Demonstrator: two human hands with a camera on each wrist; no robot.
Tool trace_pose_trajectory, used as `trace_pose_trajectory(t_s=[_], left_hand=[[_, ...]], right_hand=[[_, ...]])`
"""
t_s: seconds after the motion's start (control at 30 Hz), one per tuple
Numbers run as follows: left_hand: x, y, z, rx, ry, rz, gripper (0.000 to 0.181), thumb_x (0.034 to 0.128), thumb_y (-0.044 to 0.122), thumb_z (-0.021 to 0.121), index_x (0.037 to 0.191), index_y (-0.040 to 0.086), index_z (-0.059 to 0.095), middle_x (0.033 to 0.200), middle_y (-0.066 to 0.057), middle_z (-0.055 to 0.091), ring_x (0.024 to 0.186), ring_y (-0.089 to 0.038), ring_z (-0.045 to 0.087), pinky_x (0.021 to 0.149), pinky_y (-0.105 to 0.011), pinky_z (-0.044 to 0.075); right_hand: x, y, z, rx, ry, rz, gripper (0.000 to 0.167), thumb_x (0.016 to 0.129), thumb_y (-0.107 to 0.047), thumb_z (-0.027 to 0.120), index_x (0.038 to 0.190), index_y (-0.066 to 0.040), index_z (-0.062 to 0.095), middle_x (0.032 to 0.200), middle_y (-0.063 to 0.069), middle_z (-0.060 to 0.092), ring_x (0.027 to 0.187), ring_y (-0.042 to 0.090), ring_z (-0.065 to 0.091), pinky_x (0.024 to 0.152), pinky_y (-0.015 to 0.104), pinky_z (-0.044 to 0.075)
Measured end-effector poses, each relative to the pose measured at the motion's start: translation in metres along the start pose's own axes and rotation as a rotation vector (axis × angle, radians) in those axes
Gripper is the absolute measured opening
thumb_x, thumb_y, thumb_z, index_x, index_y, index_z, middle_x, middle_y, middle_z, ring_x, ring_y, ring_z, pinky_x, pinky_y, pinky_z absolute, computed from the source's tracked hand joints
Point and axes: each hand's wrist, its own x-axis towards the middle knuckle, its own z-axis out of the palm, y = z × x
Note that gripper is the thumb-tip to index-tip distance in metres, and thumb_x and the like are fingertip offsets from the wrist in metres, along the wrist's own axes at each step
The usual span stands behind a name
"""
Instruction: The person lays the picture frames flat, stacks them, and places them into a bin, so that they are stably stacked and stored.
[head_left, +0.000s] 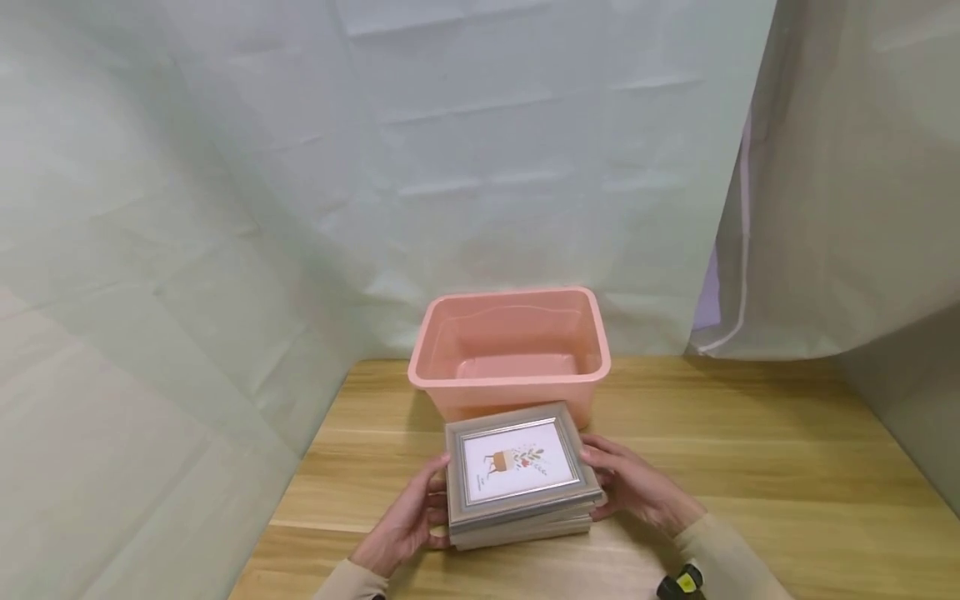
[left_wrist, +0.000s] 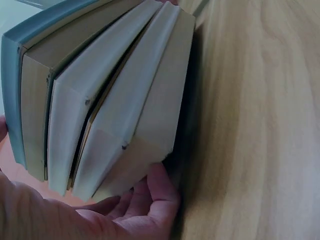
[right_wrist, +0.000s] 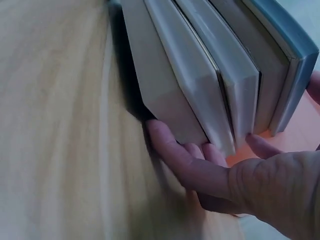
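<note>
A stack of several picture frames sits on the table in front of the pink bin. The top one has a grey border around a white print of a plant in an orange pot. My left hand grips the stack's left side, the thumb up by the top frame and the fingers lower down. On the opposite side my right hand holds it the same way. Both wrist views show the layered frame edges in pale and grey tones, with fingertips at the lowest frame. Some fingers are hidden behind the stack.
Directly behind the stack stands a pink plastic bin, its open top facing up and nothing visible inside. The wooden table extends to the right. Pale cloth sheets hang behind and on both sides.
</note>
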Motion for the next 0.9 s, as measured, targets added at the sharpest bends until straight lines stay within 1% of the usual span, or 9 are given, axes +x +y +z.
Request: trace_pose_trajectory(t_s=[0.07,0.13,0.23,0.33,0.43,0.53,0.67,0.77,0.9], left_hand=[[0.000,-0.001,0.000,0.010,0.001,0.014,0.102,0.1028,0.072,0.046,0.152,-0.017,0.036,0.136,-0.027,0.065,0.114,-0.028,0.068,0.093,-0.050,0.060],[0.000,-0.003,-0.001,-0.003,0.001,0.019,0.100,0.1032,0.071,0.047,0.150,-0.016,0.039,0.132,-0.025,0.068,0.112,-0.027,0.070,0.094,-0.049,0.061],[0.000,-0.004,-0.004,-0.037,-0.016,0.026,0.091,0.1047,0.068,0.049,0.146,-0.014,0.046,0.124,-0.017,0.072,0.107,-0.023,0.072,0.095,-0.045,0.063],[0.000,-0.004,-0.009,-0.049,-0.066,0.042,0.086,0.1074,0.062,0.049,0.148,-0.014,0.045,0.129,-0.017,0.071,0.108,-0.021,0.073,0.098,-0.045,0.063],[-0.002,-0.003,-0.014,-0.036,-0.133,0.074,0.082,0.1103,0.054,0.048,0.152,-0.015,0.041,0.138,-0.023,0.068,0.114,-0.024,0.073,0.103,-0.048,0.062],[-0.003,-0.002,-0.018,-0.026,-0.199,0.111,0.071,0.1124,0.045,0.049,0.152,-0.014,0.044,0.137,-0.022,0.071,0.117,-0.026,0.073,0.105,-0.050,0.062],[-0.007,-0.004,-0.020,-0.031,-0.254,0.142,0.060,0.1137,0.035,0.051,0.149,-0.013,0.045,0.124,-0.013,0.079,0.114,-0.023,0.076,0.105,-0.046,0.063],[-0.012,-0.006,-0.018,-0.033,-0.252,0.141,0.067,0.1139,0.034,0.052,0.155,-0.015,0.034,0.122,-0.009,0.079,0.113,-0.021,0.076,0.104,-0.045,0.064],[-0.023,-0.008,-0.014,-0.001,-0.213,0.132,0.083,0.1134,0.037,0.052,0.161,-0.020,0.015,0.124,-0.011,0.078,0.112,-0.021,0.076,0.100,-0.043,0.065]], right_hand=[[-0.001,0.001,0.001,0.011,0.002,0.000,0.082,0.114,-0.037,0.049,0.174,-0.005,0.003,0.117,0.003,0.078,0.106,0.021,0.073,0.086,0.048,0.061],[-0.002,0.003,0.004,0.018,0.007,-0.002,0.082,0.114,-0.037,0.049,0.175,-0.007,0.002,0.118,0.004,0.077,0.106,0.021,0.073,0.085,0.047,0.061],[-0.002,0.003,0.008,0.014,0.021,-0.010,0.083,0.113,-0.039,0.049,0.175,-0.009,0.002,0.134,0.011,0.071,0.113,0.022,0.069,0.087,0.049,0.060],[-0.003,0.003,0.011,0.018,0.034,-0.008,0.083,0.113,-0.042,0.048,0.176,-0.013,0.002,0.159,0.026,0.051,0.123,0.026,0.064,0.090,0.053,0.061],[-0.005,0.003,0.012,0.025,0.027,-0.002,0.083,0.113,-0.042,0.047,0.176,-0.017,0.000,0.171,0.033,0.030,0.128,0.029,0.061,0.092,0.055,0.061],[-0.007,0.004,0.011,0.025,0.018,-0.002,0.083,0.114,-0.042,0.046,0.177,-0.019,-0.002,0.168,0.033,0.035,0.128,0.029,0.061,0.092,0.055,0.061],[-0.011,0.006,0.009,0.018,0.006,-0.008,0.083,0.114,-0.042,0.046,0.177,-0.018,-0.003,0.157,0.023,0.054,0.126,0.027,0.063,0.092,0.054,0.061],[-0.015,0.007,0.009,0.008,0.004,-0.013,0.082,0.115,-0.041,0.046,0.176,-0.016,-0.003,0.146,0.014,0.064,0.122,0.027,0.066,0.089,0.052,0.061],[-0.025,0.007,0.011,-0.006,0.008,-0.011,0.084,0.115,-0.040,0.046,0.175,-0.011,-0.005,0.131,0.007,0.073,0.113,0.024,0.071,0.082,0.045,0.062]])
